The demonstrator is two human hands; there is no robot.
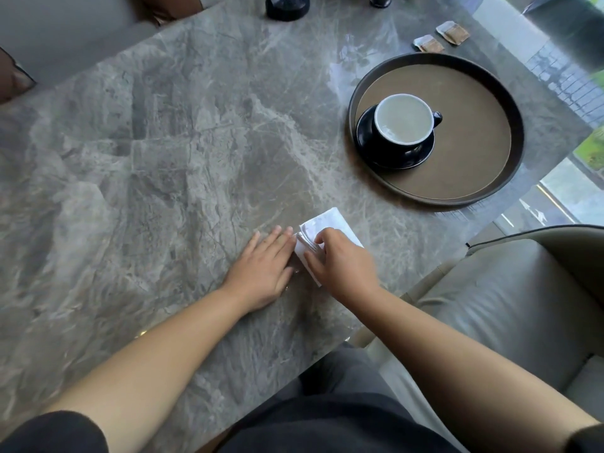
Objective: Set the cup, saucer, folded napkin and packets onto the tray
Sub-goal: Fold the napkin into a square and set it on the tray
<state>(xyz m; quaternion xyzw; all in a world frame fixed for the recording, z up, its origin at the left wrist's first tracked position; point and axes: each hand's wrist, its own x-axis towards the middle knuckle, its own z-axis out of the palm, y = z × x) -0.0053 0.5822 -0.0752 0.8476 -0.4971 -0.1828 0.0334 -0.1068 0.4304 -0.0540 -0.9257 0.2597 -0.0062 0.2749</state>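
A round dark tray (483, 188) with a brown floor lies at the right of the marble table. On its left half a dark cup (405, 120) with a white inside stands on a dark saucer (369, 148). Two brown-and-white packets (428, 44) (453, 33) lie on the table beyond the tray. A white folded napkin (330, 222) lies near the table's front edge. My right hand (340, 263) rests on the napkin, fingers pinching its left edge. My left hand (264, 269) lies flat on the table, fingertips touching the napkin's left side.
The grey marble table (163, 158) ends close to my body. A black round object (287, 6) and another dark item (380, 0) stand at the far edge. A beige leather chair (506, 289) sits at the right.
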